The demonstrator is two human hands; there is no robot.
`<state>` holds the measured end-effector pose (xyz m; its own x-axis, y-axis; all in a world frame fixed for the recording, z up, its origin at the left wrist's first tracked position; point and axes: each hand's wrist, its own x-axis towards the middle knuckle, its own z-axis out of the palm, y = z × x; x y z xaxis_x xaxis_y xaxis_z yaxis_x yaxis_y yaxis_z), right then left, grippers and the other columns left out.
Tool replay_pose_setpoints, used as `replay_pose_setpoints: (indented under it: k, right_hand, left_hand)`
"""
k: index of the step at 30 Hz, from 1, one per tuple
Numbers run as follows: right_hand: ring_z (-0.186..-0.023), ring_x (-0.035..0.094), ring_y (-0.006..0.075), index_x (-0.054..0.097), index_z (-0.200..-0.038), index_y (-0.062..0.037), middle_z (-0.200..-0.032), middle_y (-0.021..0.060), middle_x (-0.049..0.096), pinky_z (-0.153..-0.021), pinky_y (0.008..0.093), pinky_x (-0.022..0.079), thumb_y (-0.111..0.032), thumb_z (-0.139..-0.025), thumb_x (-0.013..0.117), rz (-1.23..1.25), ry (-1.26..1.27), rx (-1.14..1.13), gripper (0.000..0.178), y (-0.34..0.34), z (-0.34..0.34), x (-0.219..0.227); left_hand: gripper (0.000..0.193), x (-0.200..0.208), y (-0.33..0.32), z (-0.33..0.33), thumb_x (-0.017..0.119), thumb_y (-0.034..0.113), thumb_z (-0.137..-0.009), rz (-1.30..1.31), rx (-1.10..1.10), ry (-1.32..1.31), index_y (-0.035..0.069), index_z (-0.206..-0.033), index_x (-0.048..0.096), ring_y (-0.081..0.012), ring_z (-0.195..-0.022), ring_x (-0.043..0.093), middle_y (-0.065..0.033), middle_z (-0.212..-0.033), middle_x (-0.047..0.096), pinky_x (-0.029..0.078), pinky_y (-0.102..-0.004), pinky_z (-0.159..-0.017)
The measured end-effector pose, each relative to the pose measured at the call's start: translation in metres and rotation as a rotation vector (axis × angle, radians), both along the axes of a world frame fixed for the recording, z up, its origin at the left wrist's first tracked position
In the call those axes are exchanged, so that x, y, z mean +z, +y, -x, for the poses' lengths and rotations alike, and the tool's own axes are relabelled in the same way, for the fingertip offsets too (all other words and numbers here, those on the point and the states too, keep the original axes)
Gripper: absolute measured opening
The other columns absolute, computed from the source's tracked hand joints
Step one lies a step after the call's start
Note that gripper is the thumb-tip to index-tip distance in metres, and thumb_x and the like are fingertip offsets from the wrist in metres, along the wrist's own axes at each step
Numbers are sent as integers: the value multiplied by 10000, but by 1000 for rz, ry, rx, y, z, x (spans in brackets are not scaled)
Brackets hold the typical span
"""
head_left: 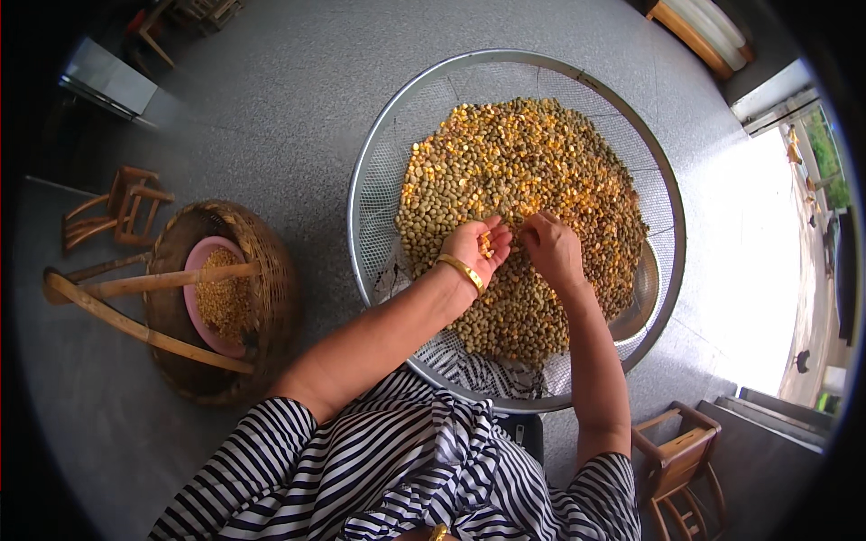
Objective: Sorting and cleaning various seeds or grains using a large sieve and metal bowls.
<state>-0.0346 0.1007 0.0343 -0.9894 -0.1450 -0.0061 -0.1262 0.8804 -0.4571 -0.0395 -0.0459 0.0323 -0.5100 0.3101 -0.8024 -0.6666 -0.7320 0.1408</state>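
A big round wire-mesh sieve [358,225] with a metal rim holds a heap of greenish-brown beans [505,316], mixed with yellow-orange kernels [541,135] that look like corn. Over the heap, my left hand [474,248] is turned palm up and cupped round a few orange kernels [485,244]. Beside it, my right hand [552,248] faces down at the beans with fingers and thumb pinched together. Whatever lies between those fingertips is hidden. A metal bowl [642,293] lies partly under the heap at the sieve's right side.
On the floor at left stands a woven basket [280,288] with a wooden handle; inside it sits a pink bowl [191,302] of yellow kernels. Small wooden chairs stand at far left [135,209] and lower right [681,455]. A bright doorway opens at right.
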Motion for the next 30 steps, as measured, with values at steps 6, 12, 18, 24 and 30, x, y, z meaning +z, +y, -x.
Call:
replay_pose_setpoints:
  k: [6,12,18,24,30]
  right_hand:
    - [-644,542,268,533,-749,-68,-737,77,523,-538,354,434,-133,-712,530,59,-14,26,75,3,0,3]
    - [-648,544,274,516,-766,-61,-758,80,522,-536,363,439,-139,-722,525,-49,-18,36,90,-2,-1,1]
    - [-647,540,268,515,-756,-60,-753,81,521,-532,355,436,-139,-723,531,-95,-38,17,86,-7,-2,1]
    - [-622,542,274,516,-765,-51,-755,98,529,-521,349,442,-117,-726,513,-59,8,25,76,-2,0,-4]
    - [-548,527,204,543,-781,-28,-687,102,557,-505,292,419,-49,-680,559,505,-206,-84,104,-3,7,25]
  left_hand:
    - [174,7,-1,1,389,96,-803,21,24,-8,13,-910,499,-155,-733,502,-72,-824,496,414,-292,-711]
    - [172,8,-1,1,386,90,-801,29,26,-15,11,-906,497,-160,-731,501,-77,-834,492,418,-294,-700]
    - [174,4,-1,1,386,90,-798,27,22,-16,16,-914,493,-164,-731,505,-78,-831,498,420,-294,-694]
    - [176,5,-1,2,385,90,-798,33,12,-15,19,-920,490,-164,-734,508,-77,-834,500,420,-296,-694]
    - [189,1,-2,0,369,102,-806,22,0,6,14,-923,489,-168,-750,511,-80,-860,507,419,-296,-703]
